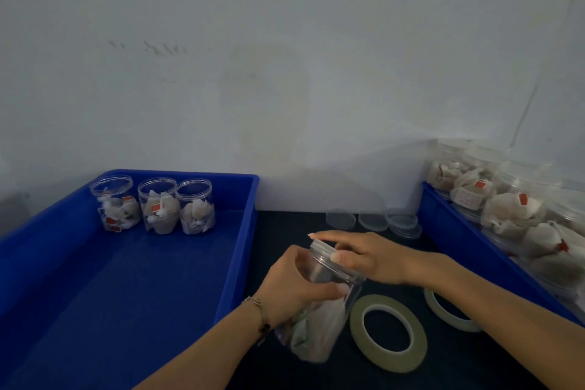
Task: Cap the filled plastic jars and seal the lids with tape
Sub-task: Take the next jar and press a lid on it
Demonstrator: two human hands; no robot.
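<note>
We grip a clear jar of white sachets, tilted, our left hand curled round its body, right hand fingers over its lid. At ten o'clock, a blue tray holds three filled jars; tape roll at three o'clock.

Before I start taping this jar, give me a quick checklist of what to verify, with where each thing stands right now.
1. Clear plastic jar held firm: ok, left hand grips its body.
2. Clear lid on the jar: ok, right hand rests on it.
3. Lid fully tightened: cannot tell.
4. Pale green tape roll nearby: ok, flat beside the jar.
5. Space in the left blue plastic tray: ok, three jars at its back.
</note>
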